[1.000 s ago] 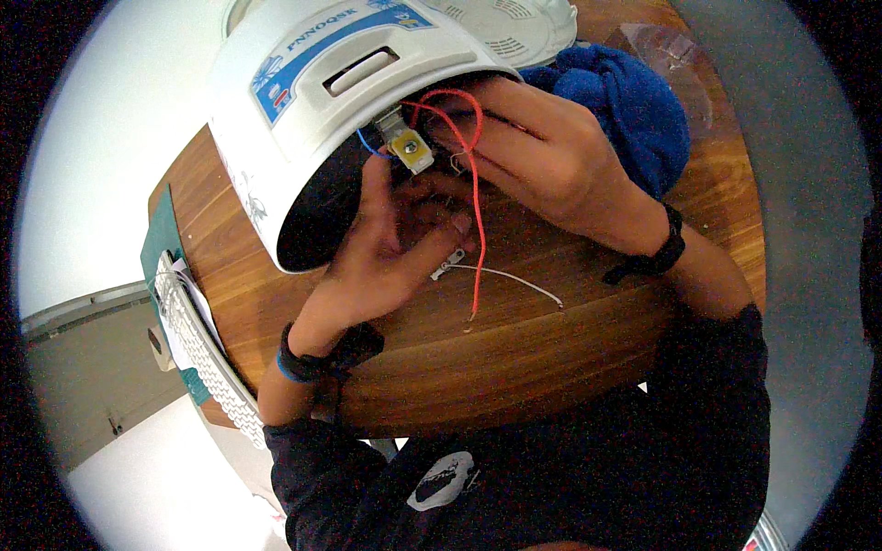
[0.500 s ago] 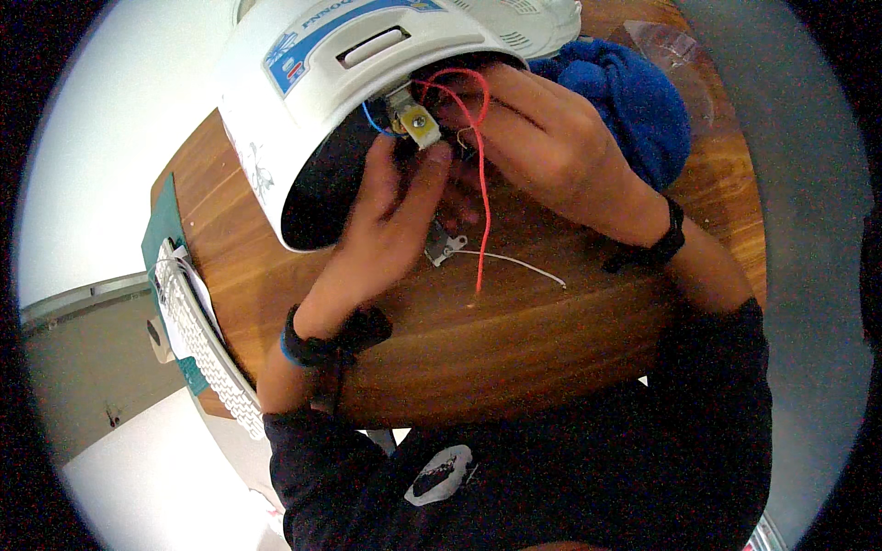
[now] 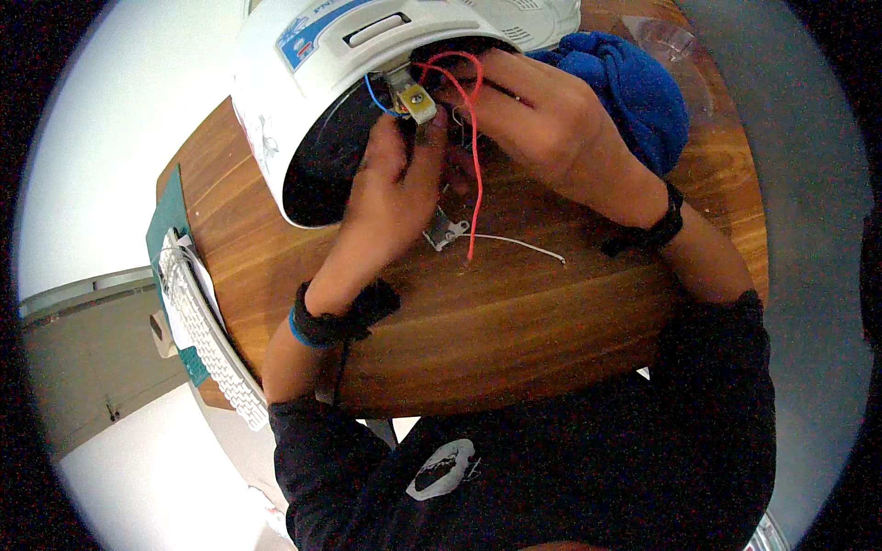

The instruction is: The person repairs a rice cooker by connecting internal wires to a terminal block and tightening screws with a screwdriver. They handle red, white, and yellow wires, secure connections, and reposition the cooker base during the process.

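A white cylindrical appliance housing [image 3: 276,101] lies tipped, its dark open end toward me. At its rim hangs a metal bracket with a yellow piece and screw [image 3: 413,99], beside a thin blue wire [image 3: 372,92]. My left hand [image 3: 386,202] has bent fingers just below that bracket at the opening; what they grip is unclear. My right hand [image 3: 560,138] reaches under the right rim, fingers curled and partly hidden. A red wire [image 3: 475,184] loops and dangles between my hands. Below my left fingers a small metal plate [image 3: 446,230] with a white wire [image 3: 524,246] shows against the wood.
The wooden table [image 3: 514,331] carries a crumpled blue cloth [image 3: 625,92] at back right, clear plastic [image 3: 671,41] beyond it, and a pale slotted part [image 3: 519,18] behind the housing. A white keyboard [image 3: 207,321] and green mat [image 3: 165,207] lie along the left.
The housing and both my hands have shifted upward in the view. My left thumb has risen to just under the yellow bracket, and more of the metal plate shows below.
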The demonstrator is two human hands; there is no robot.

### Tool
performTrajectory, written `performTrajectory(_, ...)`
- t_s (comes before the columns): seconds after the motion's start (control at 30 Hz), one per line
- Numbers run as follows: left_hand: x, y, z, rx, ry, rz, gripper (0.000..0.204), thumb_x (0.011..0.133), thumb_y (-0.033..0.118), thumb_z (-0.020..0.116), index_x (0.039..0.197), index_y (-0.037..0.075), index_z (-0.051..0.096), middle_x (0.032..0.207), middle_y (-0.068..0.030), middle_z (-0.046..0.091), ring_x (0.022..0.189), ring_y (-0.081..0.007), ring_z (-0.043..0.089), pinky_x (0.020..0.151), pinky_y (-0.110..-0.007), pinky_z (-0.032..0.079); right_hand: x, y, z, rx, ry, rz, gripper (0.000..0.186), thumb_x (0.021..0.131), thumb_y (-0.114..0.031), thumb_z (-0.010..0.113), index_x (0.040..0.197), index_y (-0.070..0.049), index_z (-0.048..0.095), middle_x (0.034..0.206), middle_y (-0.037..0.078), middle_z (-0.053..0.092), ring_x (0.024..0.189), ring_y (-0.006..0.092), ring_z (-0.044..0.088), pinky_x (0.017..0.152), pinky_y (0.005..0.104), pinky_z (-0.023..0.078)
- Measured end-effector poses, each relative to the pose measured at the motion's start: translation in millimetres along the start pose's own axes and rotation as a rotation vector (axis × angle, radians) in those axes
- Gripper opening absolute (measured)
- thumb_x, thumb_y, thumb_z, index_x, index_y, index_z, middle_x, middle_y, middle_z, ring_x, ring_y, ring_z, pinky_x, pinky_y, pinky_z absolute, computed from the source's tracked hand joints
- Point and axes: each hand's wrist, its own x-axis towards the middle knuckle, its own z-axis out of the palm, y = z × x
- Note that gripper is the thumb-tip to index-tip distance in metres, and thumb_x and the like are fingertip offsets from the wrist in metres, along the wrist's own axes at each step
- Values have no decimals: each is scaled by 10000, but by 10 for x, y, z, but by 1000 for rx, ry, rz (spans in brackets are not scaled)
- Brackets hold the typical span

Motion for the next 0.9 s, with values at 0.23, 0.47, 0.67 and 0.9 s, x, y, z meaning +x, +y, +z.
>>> performTrajectory(0.23,0,2,-11,-20,-15,84,238,1079,259,493,1157,34,486,836,-86,701,687,-157,682,603,-300,524,11,0,-36,14,-18,-21,215,824,-113,599,1011,-26,660,1057,126,633,954,312,671,800,383,584)
performTrajectory(0.47,-8,74,25,-145,-27,-84,190,1084,209,471,1163,36,466,840,-97,700,664,-154,671,589,-292,528,-1,27,-35,26,-26,-29,208,819,-115,604,1003,-36,658,1053,115,632,934,305,672,779,380,584)
performTrajectory(0.67,-4,55,10,-145,-66,-12,153,1087,158,436,1169,30,447,846,-105,698,671,-161,669,593,-295,529,-5,32,11,17,18,-20,199,830,-128,606,1010,-61,659,1041,105,632,916,301,671,768,383,582)
performTrajectory(0.9,-34,104,5,-49,-47,27,162,1090,166,425,1173,27,439,877,-111,700,686,-163,674,608,-301,533,-12,37,-15,24,4,-11,227,833,-141,607,1046,-77,653,1007,97,625,888,298,665,732,389,577)
